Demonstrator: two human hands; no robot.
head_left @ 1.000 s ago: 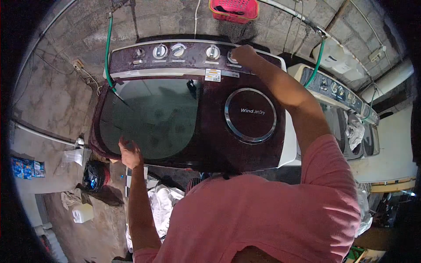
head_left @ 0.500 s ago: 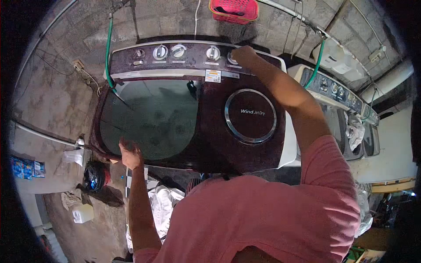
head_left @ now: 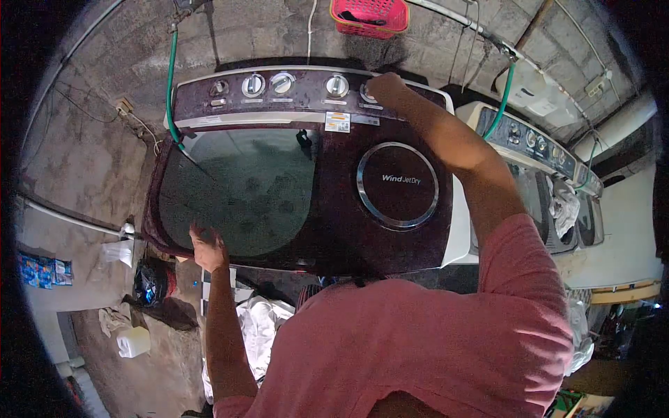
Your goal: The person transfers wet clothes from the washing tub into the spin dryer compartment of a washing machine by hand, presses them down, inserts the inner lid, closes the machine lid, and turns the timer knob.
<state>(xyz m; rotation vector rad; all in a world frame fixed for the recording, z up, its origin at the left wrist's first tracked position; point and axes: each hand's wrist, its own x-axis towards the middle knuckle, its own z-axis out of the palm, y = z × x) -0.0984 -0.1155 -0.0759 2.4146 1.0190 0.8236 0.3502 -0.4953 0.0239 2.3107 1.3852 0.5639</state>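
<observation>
A dark maroon twin-tub washing machine (head_left: 334, 244) stands in front of me. Its left wash tub (head_left: 237, 181) holds cloudy greenish water, and a green hose (head_left: 172, 83) leads into it. My left hand (head_left: 208, 249) rests at the tub's front rim, fingers apart and holding nothing. On the control panel, my right hand (head_left: 385, 89) is closed around the rightmost control knob (head_left: 367, 95), which it partly covers. Other silver knobs (head_left: 337, 86) line the panel to its left. The round spin-dryer lid (head_left: 398, 195) below is down.
A pink basket (head_left: 369, 17) hangs on the block wall. To the right stands another washing machine (head_left: 533, 146) with a whitish cloth or bag (head_left: 563, 209) on it. White fabric (head_left: 261, 327) lies below at the front, and a white jug (head_left: 133, 342) stands on the floor at left.
</observation>
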